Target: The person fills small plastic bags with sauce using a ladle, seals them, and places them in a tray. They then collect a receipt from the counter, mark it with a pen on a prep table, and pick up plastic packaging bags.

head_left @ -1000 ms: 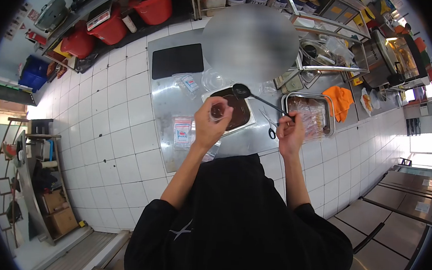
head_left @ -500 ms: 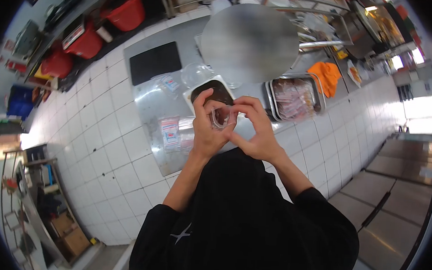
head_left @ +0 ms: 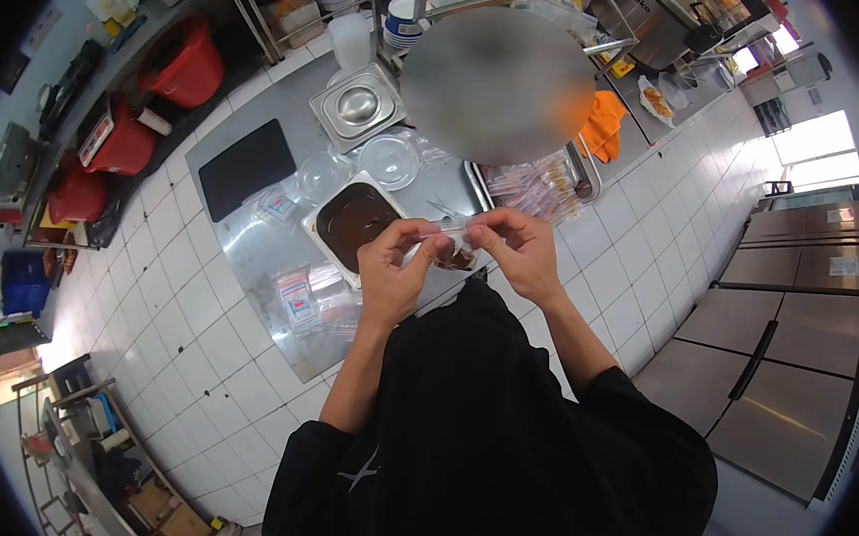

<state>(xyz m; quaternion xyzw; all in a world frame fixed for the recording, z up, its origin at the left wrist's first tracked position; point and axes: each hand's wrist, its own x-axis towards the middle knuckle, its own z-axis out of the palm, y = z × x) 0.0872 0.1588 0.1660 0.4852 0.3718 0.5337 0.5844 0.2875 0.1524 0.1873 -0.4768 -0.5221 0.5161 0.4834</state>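
Note:
Between my hands is a small clear plastic bag (head_left: pixel 458 258) with dark brown stuff in its lower part. My left hand (head_left: pixel 394 271) pinches one side of its top edge between thumb and fingers. The other side is pinched by my right hand (head_left: pixel 518 259). Just left of the bag, partly behind my left hand, stands a white rectangular tub (head_left: pixel 327 257) holding dark brown sauce (head_left: pixel 348 224). To the right beyond my hands, a metal tray (head_left: pixel 473 185) holds many flat filled clear bags (head_left: pixel 540 186).
Packs of plastic bags (head_left: pixel 298 301) lie on the steel table (head_left: pixel 241 255). Farther back are a black flat panel (head_left: pixel 247 169), clear round lids (head_left: pixel 390 161), a metal pan (head_left: pixel 358 106) and an orange cloth (head_left: pixel 604 124). A blurred oval hides part of the far side.
The bag's mouth, rounded and open before, is now drawn flat between my fingertips. My hands have moved apart slightly. The camera view has shifted, showing more of the tub and the metal pan.

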